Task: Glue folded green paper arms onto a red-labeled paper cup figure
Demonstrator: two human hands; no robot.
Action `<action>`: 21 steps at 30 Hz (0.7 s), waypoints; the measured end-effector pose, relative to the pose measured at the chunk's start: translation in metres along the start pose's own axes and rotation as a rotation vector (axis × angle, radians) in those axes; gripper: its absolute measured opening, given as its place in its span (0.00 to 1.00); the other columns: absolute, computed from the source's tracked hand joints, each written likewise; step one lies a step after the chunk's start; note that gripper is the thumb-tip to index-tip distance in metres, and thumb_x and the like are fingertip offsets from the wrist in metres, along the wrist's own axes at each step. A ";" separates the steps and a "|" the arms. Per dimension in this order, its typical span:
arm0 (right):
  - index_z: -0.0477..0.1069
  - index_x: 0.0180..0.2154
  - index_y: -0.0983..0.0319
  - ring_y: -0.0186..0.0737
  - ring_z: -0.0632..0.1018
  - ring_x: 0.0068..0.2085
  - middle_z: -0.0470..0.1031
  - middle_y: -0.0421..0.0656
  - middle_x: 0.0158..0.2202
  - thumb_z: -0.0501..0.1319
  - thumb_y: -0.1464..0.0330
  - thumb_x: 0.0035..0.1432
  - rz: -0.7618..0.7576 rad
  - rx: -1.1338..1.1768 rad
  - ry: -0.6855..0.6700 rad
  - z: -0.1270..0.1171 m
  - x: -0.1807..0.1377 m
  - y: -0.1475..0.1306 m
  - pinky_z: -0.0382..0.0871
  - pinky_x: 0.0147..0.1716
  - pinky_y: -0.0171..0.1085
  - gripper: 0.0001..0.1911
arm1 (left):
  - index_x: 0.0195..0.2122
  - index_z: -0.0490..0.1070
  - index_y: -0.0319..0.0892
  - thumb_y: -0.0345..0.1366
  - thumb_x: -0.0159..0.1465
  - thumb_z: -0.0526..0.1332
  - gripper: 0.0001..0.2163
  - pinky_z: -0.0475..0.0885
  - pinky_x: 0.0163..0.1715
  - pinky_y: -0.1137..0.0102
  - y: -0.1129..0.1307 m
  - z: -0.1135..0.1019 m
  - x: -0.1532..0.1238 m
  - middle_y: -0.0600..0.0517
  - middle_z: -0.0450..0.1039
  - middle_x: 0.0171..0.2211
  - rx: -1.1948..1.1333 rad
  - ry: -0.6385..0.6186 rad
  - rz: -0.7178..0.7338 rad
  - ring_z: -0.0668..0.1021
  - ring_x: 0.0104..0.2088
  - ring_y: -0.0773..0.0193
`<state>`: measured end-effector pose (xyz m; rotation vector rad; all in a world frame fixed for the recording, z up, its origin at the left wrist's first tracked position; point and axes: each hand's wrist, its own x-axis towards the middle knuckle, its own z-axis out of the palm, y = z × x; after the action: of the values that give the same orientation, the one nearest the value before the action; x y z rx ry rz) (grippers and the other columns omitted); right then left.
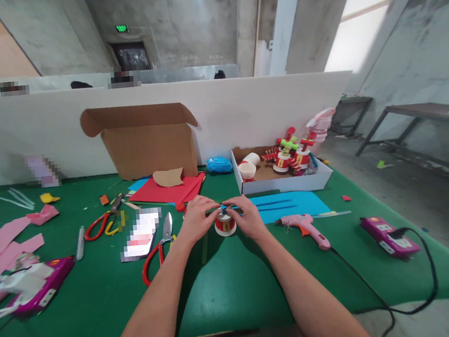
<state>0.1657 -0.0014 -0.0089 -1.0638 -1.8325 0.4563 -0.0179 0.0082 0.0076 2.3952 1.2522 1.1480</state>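
Note:
A red and white paper cup (225,227) stands upside down on the green table in front of me. My left hand (198,219) and my right hand (249,217) come in from either side of its top. Between their pinched fingertips is a small blue paper piece (224,208), just at the top of the cup; whether it touches the cup I cannot tell. To the left lie red-handled scissors (167,228). A pink hot glue gun (306,227) rests on the right, by a blue sheet (290,206) with slits cut in it.
Behind my hands, a cardboard tray (289,185) holds cups and assembled paper figures. Red sheets (159,191) lie before an upright cardboard box (152,151). Left are a phone (141,233), pliers (113,207) and a power strip (46,289); another power strip (389,235) sits right, its cord trailing.

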 end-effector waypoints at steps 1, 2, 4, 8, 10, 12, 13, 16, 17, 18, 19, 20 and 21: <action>0.76 0.41 0.57 0.43 0.77 0.44 0.80 0.44 0.41 0.59 0.69 0.59 0.001 0.001 -0.001 0.000 0.000 0.000 0.58 0.57 0.51 0.09 | 0.35 0.78 0.46 0.39 0.63 0.61 0.07 0.68 0.40 0.61 0.000 0.000 0.000 0.50 0.78 0.34 0.001 -0.003 0.003 0.74 0.39 0.58; 0.76 0.41 0.57 0.43 0.77 0.44 0.80 0.44 0.41 0.59 0.69 0.59 0.001 0.002 -0.003 0.000 0.000 0.000 0.59 0.57 0.51 0.09 | 0.35 0.78 0.46 0.39 0.63 0.61 0.07 0.68 0.40 0.61 -0.001 0.000 0.000 0.50 0.78 0.34 0.004 -0.003 0.005 0.74 0.39 0.58; 0.76 0.41 0.57 0.43 0.77 0.45 0.80 0.44 0.41 0.59 0.70 0.59 0.004 0.009 -0.007 0.000 0.000 0.000 0.59 0.57 0.51 0.09 | 0.34 0.78 0.46 0.39 0.63 0.60 0.07 0.68 0.40 0.61 0.000 0.000 0.000 0.50 0.78 0.34 0.012 -0.003 0.008 0.74 0.39 0.58; 0.76 0.42 0.57 0.44 0.77 0.46 0.79 0.45 0.42 0.59 0.70 0.59 0.013 0.027 -0.016 0.000 0.000 0.000 0.63 0.54 0.49 0.10 | 0.34 0.78 0.45 0.38 0.63 0.60 0.07 0.67 0.41 0.60 0.001 0.001 0.000 0.49 0.78 0.34 0.025 -0.004 0.008 0.74 0.39 0.58; 0.76 0.43 0.57 0.44 0.76 0.46 0.79 0.45 0.43 0.59 0.70 0.59 0.012 0.029 -0.022 0.000 0.000 0.000 0.65 0.52 0.48 0.11 | 0.34 0.78 0.46 0.39 0.64 0.60 0.08 0.67 0.41 0.60 0.002 0.001 0.000 0.50 0.78 0.34 0.028 -0.008 0.007 0.74 0.39 0.58; 0.76 0.43 0.57 0.44 0.76 0.46 0.79 0.45 0.42 0.59 0.70 0.59 0.008 0.025 -0.027 0.000 0.000 0.000 0.66 0.51 0.47 0.11 | 0.33 0.78 0.46 0.39 0.64 0.59 0.08 0.67 0.41 0.60 0.003 0.001 0.000 0.50 0.78 0.34 0.029 -0.008 0.004 0.74 0.39 0.58; 0.76 0.42 0.56 0.43 0.76 0.46 0.79 0.45 0.42 0.59 0.70 0.59 0.005 0.022 -0.026 0.001 0.000 0.000 0.66 0.50 0.47 0.11 | 0.33 0.78 0.46 0.39 0.64 0.59 0.09 0.68 0.41 0.60 0.003 0.001 0.000 0.50 0.78 0.34 0.029 -0.007 0.002 0.74 0.39 0.58; 0.76 0.41 0.57 0.43 0.76 0.45 0.80 0.45 0.41 0.59 0.70 0.59 -0.006 0.015 -0.015 0.001 0.000 0.000 0.65 0.51 0.47 0.10 | 0.33 0.78 0.46 0.39 0.64 0.59 0.09 0.68 0.41 0.61 0.003 0.001 0.000 0.49 0.78 0.34 0.031 -0.001 -0.002 0.74 0.39 0.58; 0.76 0.41 0.57 0.43 0.76 0.44 0.80 0.44 0.40 0.59 0.70 0.59 -0.008 0.014 -0.011 0.001 0.000 0.000 0.65 0.52 0.48 0.10 | 0.33 0.78 0.46 0.39 0.64 0.59 0.09 0.68 0.41 0.60 0.003 0.002 0.000 0.49 0.78 0.33 0.031 0.001 -0.002 0.74 0.39 0.58; 0.77 0.41 0.57 0.43 0.77 0.44 0.80 0.44 0.40 0.59 0.70 0.59 -0.010 0.014 -0.010 0.000 0.000 0.000 0.65 0.52 0.48 0.09 | 0.33 0.78 0.46 0.39 0.64 0.59 0.09 0.68 0.41 0.60 0.003 0.002 0.000 0.49 0.78 0.33 0.027 0.003 -0.001 0.74 0.39 0.58; 0.77 0.40 0.56 0.43 0.77 0.44 0.80 0.44 0.40 0.59 0.70 0.59 -0.010 0.016 -0.014 0.000 0.000 -0.001 0.64 0.52 0.49 0.09 | 0.33 0.78 0.46 0.39 0.64 0.59 0.09 0.69 0.41 0.60 0.003 0.002 0.000 0.49 0.78 0.33 0.019 0.003 -0.002 0.74 0.40 0.58; 0.76 0.40 0.56 0.43 0.77 0.44 0.80 0.44 0.40 0.59 0.70 0.59 -0.009 0.021 -0.019 0.000 0.000 -0.001 0.65 0.52 0.49 0.09 | 0.34 0.78 0.46 0.39 0.64 0.59 0.08 0.69 0.41 0.60 0.002 0.002 0.000 0.49 0.78 0.34 0.008 0.003 -0.003 0.74 0.40 0.58; 0.76 0.41 0.56 0.43 0.77 0.43 0.80 0.44 0.40 0.59 0.70 0.59 -0.007 0.027 -0.025 -0.001 0.000 -0.001 0.65 0.52 0.49 0.10 | 0.34 0.78 0.46 0.39 0.64 0.59 0.08 0.69 0.41 0.60 0.002 0.002 0.001 0.49 0.78 0.34 -0.006 0.003 -0.007 0.74 0.40 0.58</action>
<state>0.1657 -0.0020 -0.0075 -1.0374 -1.8460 0.4910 -0.0149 0.0078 0.0074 2.3836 1.2549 1.1524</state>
